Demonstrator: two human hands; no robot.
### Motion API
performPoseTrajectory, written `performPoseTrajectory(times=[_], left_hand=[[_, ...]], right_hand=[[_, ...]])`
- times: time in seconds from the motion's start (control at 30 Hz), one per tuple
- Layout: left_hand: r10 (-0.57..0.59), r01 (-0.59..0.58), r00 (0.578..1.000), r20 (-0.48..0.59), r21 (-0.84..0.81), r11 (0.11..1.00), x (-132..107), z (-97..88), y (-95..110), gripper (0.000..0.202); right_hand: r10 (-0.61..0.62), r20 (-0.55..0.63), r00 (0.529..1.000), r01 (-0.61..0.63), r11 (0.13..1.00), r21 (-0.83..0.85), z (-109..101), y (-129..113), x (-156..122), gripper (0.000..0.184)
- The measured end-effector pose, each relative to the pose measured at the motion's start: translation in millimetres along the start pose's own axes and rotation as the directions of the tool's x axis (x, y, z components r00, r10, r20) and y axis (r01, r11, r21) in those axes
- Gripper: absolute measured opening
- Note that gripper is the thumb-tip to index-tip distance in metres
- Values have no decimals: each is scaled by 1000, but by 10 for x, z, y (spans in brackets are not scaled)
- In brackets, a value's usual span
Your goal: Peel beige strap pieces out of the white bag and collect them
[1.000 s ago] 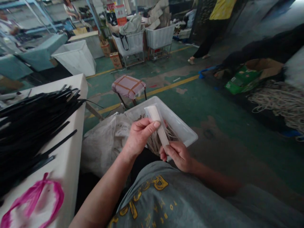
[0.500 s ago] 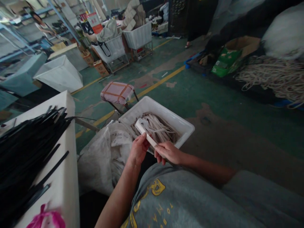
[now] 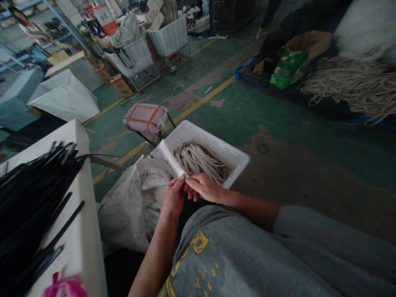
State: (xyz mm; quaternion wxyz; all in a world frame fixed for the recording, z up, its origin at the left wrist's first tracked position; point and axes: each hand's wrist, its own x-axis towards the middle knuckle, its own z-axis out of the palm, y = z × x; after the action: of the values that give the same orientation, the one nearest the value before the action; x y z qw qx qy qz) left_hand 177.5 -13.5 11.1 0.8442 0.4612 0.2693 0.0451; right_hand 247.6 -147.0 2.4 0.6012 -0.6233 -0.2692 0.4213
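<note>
A flat white strip (image 3: pixel 172 158) slants up and away from my two hands, over the left side of a white plastic bin. My left hand (image 3: pixel 175 194) pinches its lower end between thumb and fingers. Right beside it, my right hand (image 3: pixel 202 187) is closed at the same end, fingertips meeting those of the left. What lies inside the fingers is hidden. Below and beyond the hands, the white bin (image 3: pixel 236 161) holds a heap of beige flat straps (image 3: pixel 201 161).
At left, a white table (image 3: pixel 82 231) bears many black strips (image 3: pixel 34 194) and a pink ribbon (image 3: pixel 63 286). A woven sack (image 3: pixel 126 206) leans by the bin; a padded stool (image 3: pixel 145 117) stands behind it. Coiled rope (image 3: pixel 349 88) lies at far right. People are in the background.
My right hand has slid down the strip to meet my left hand at its lower end. The strip now reaches further up and left, and the view has shifted slightly.
</note>
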Motion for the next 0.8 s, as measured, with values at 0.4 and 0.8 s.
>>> performPoseTrajectory(times=[0.4,0.8], left_hand=[[25,-25,997,-77,-4,1000,-16,-93,50,40],[113,-112,977,-182,16,994,-35,-192,174,39]], right_hand=[[-38,45,998,42,996,-78,90,47,71,40],[-48,112,993,60,993,-99,176,32,62,33]])
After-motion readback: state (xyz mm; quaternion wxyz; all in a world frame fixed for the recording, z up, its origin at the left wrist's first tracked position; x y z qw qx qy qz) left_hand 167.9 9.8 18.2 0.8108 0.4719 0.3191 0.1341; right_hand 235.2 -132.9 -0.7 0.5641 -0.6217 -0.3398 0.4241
